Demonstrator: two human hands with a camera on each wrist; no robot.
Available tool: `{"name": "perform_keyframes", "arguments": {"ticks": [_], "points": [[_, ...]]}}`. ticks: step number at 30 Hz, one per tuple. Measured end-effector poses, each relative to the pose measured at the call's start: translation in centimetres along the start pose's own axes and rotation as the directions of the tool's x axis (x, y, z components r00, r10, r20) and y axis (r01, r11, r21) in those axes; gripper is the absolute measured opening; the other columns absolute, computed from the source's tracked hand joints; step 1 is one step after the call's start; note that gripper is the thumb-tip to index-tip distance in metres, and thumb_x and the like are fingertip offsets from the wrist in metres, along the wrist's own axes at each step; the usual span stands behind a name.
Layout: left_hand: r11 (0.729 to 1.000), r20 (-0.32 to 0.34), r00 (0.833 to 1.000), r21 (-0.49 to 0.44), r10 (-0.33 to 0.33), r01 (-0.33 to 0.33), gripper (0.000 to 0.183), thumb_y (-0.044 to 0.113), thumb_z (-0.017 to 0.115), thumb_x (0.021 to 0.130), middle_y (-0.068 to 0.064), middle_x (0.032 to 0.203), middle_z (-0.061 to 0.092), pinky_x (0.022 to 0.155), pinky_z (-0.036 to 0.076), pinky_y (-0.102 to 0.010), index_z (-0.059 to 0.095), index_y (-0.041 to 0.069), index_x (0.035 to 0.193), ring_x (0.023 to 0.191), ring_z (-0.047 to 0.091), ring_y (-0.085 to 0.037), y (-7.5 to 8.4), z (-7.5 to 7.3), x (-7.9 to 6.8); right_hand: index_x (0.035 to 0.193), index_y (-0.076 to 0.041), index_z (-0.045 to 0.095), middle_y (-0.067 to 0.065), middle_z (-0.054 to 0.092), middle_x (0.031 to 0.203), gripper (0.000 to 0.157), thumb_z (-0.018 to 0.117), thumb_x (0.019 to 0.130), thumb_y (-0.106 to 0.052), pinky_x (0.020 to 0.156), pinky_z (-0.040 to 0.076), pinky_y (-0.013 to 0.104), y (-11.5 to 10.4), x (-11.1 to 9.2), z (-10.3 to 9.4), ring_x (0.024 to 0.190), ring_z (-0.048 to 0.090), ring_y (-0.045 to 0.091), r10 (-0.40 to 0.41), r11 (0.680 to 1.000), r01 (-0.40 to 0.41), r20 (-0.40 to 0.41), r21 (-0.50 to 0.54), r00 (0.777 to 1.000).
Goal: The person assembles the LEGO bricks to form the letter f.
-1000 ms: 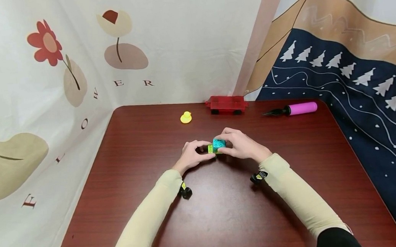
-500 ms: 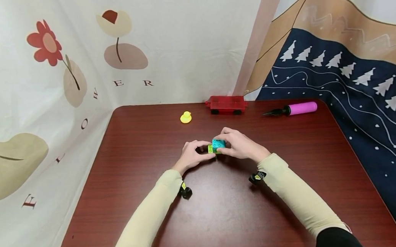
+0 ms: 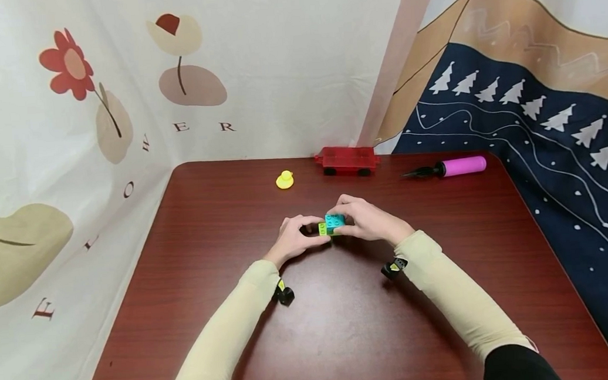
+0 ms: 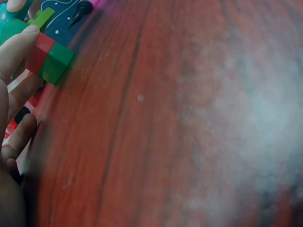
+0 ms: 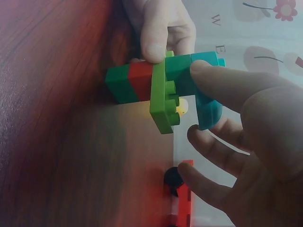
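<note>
A small stack of toy building bricks stands upright on the table between both hands. From the bottom, the right wrist view shows a dark green brick [image 5: 117, 86], a red brick [image 5: 140, 81], a wide lime green plate [image 5: 159, 101], a teal brick [image 5: 178, 72] and a teal curved brick [image 5: 208, 111] on top. My left hand [image 3: 294, 236] grips the lower part from the left, its thumb near the lime plate and red brick. My right hand [image 3: 368, 219] pinches the teal curved brick from the right, thumb on its near side. Lime studs stick out past the teal bricks.
Along the back of the brown table [image 3: 313, 325] are a yellow rubber duck [image 3: 284, 180], a red toy wagon [image 3: 348, 160] with black wheels, and a pink hand pump [image 3: 463, 166] with a black nozzle. Printed curtains [image 3: 285, 67] hang behind.
Both hands keep their hold on the brick stack. The right wrist and forearm have shifted very slightly up and left; the rest looks the same.
</note>
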State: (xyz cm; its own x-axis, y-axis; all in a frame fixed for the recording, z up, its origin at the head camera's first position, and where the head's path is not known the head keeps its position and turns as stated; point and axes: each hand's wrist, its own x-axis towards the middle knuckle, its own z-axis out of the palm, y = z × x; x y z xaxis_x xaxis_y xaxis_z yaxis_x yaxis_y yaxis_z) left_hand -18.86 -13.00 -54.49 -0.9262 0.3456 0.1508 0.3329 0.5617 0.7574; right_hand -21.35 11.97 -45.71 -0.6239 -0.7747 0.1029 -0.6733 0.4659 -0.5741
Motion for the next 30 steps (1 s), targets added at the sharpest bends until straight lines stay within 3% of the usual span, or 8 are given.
{"name": "perform_keyframes", "arguments": {"ticks": [22, 30], "points": [[1.000, -0.018, 1.000, 0.022, -0.008, 0.009, 0.045, 0.043, 0.089, 0.084, 0.007, 0.091, 0.069, 0.093, 0.034, -0.040, 0.079, 0.023, 0.123, 0.088, 0.058, -0.012, -0.1, 0.1, 0.1, 0.128, -0.015, 0.073, 0.002, 0.060, 0.112, 0.038, 0.081, 0.095, -0.031, 0.079, 0.053, 0.033, 0.4, 0.0, 0.5, 0.095, 0.057, 0.016, 0.067, 0.998, -0.067, -0.017, -0.019, 0.998], [1.000, -0.019, 1.000, 0.005, -0.016, 0.016, 0.045, 0.044, 0.088, 0.085, 0.007, 0.090, 0.067, 0.092, 0.034, -0.042, 0.077, 0.024, 0.124, 0.088, 0.058, -0.012, 0.0, 0.2, -0.1, 0.135, -0.013, 0.069, 0.004, 0.063, 0.117, 0.045, 0.081, 0.094, -0.026, 0.084, 0.055, 0.037, 0.8, -0.5, 1.1, 0.099, 0.059, 0.017, 0.058, 0.998, -0.057, -0.079, 0.013, 0.995]]}}
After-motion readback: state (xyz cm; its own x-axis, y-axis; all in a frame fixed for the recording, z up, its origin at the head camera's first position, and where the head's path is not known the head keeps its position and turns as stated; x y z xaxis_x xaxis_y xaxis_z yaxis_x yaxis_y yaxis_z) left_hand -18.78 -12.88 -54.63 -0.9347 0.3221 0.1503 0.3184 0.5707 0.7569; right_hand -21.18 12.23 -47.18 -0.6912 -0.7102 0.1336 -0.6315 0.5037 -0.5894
